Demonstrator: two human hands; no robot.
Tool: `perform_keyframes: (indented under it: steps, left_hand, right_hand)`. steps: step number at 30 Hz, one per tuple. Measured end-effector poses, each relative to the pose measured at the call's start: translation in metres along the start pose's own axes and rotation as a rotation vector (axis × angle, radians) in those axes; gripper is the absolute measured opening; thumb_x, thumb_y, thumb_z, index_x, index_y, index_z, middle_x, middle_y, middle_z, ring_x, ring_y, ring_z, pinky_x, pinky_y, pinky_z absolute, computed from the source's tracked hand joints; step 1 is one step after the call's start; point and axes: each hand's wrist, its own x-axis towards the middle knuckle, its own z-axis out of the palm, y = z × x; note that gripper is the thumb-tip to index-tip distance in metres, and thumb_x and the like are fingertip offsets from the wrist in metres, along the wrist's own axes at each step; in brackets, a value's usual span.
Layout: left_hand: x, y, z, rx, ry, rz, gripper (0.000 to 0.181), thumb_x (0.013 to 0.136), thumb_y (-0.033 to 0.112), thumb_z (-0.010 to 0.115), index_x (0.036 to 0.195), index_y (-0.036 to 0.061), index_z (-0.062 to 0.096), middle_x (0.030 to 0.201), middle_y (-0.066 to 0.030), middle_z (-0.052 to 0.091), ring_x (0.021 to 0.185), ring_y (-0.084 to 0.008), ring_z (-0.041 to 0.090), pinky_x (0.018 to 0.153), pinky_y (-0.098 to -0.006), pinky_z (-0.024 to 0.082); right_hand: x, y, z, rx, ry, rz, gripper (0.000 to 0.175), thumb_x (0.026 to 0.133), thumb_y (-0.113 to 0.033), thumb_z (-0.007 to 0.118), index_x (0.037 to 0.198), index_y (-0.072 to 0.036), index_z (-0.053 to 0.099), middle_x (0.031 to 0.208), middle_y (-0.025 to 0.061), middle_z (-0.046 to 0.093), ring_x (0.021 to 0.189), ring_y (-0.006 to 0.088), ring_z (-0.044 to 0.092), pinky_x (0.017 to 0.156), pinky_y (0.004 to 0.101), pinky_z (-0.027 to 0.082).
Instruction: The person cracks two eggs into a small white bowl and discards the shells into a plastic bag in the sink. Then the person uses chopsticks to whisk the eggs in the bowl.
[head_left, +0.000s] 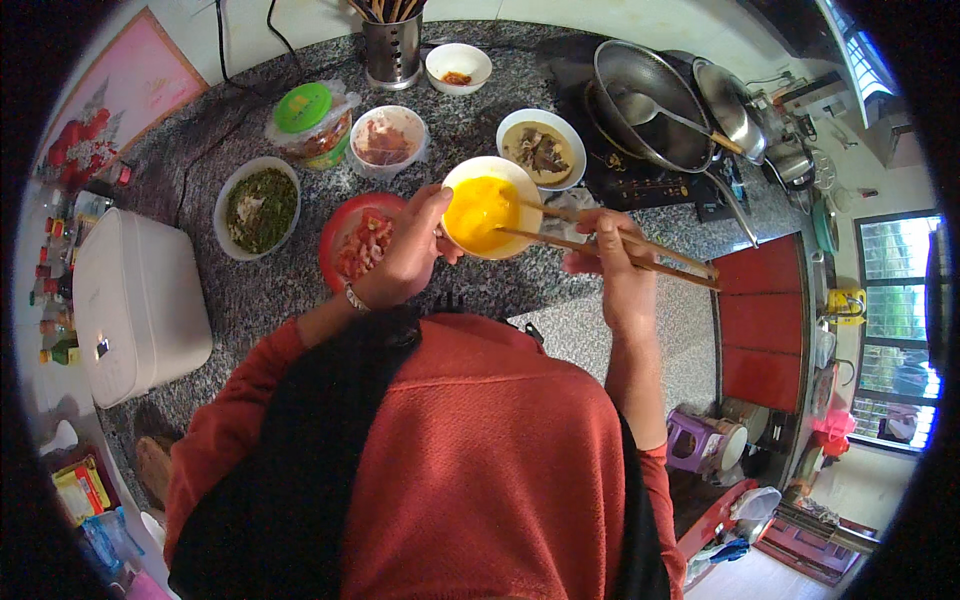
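Observation:
My left hand (420, 244) grips the rim of a small white bowl (531, 217), thumb on top and fingers beneath. Bright yellow beaten egg (480, 214) covers its inside and looks tilted toward the left. Between the fingers of my right hand (615, 259) are wooden chopsticks (645, 262), their tips reaching into the egg. Partly behind my left hand, a red plate (334, 240) carries chopped reddish pieces (365, 244) that look like tomato. Just beyond the egg bowl stands a white bowl of brownish liquid with dark pieces (540, 150).
A wok (652, 97) with a ladle (675, 118) sits over a black cooktop (637, 191), its handle jutting forward. Bowls of chopped greens (262, 210) and raw minced meat (386, 144) stand left, near a green-lidded jar (303, 109). A white appliance (150, 300) stands at far left.

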Motion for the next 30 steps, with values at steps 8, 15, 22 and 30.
perform_keyframes:
  steps: [8, 15, 22, 30]
  left_hand:
    - [-0.014, -0.001, 0.002, 0.006, 0.015, -0.019, 0.036, 0.097, 0.039, 0.047, 0.113, 0.0070, 0.051, 0.085, -0.0033, 0.063, 0.060, -0.0091, 0.056, 0.049, -0.0225, 0.044]
    - [-0.021, -0.002, 0.000, -0.021, 0.023, -0.004, 0.034, 0.097, 0.038, 0.048, 0.112, 0.0081, 0.053, 0.086, -0.0024, 0.063, 0.061, -0.0090, 0.058, 0.048, -0.0222, 0.043]
    - [-0.026, 0.001, 0.006, 0.035, 0.007, 0.005, 0.034, 0.097, 0.037, 0.048, 0.112, 0.0072, 0.053, 0.085, -0.0033, 0.064, 0.059, -0.0094, 0.058, 0.047, -0.0213, 0.044]
    - [-0.029, -0.004, 0.001, -0.001, 0.053, -0.006, 0.035, 0.097, 0.038, 0.046, 0.111, 0.0065, 0.055, 0.081, -0.0032, 0.064, 0.055, -0.0095, 0.057, 0.044, -0.0215, 0.044]
  right_hand:
    - [0.021, 0.053, -0.013, 0.725, 0.017, 0.296, 0.027, 0.099, -0.028, 0.050, 0.094, -0.003, 0.060, 0.079, 0.0075, 0.063, 0.062, 0.0159, 0.061, 0.057, 0.0275, 0.055]
    - [-0.001, -0.010, -0.025, 0.466, -0.081, -0.050, 0.031, 0.099, -0.030, 0.048, 0.101, -0.001, 0.059, 0.085, 0.0093, 0.063, 0.062, 0.0175, 0.063, 0.056, 0.0289, 0.055]
    - [-0.009, 0.016, -0.001, 0.058, -0.126, 0.026, 0.032, 0.100, -0.028, 0.047, 0.104, 0.002, 0.059, 0.086, 0.0109, 0.064, 0.063, 0.0174, 0.064, 0.058, 0.0299, 0.057]
    - [0.007, 0.047, -0.016, 0.773, 0.038, 0.282, 0.029, 0.098, -0.029, 0.051, 0.098, -0.001, 0.061, 0.080, 0.0085, 0.064, 0.065, 0.0167, 0.063, 0.059, 0.0285, 0.057]
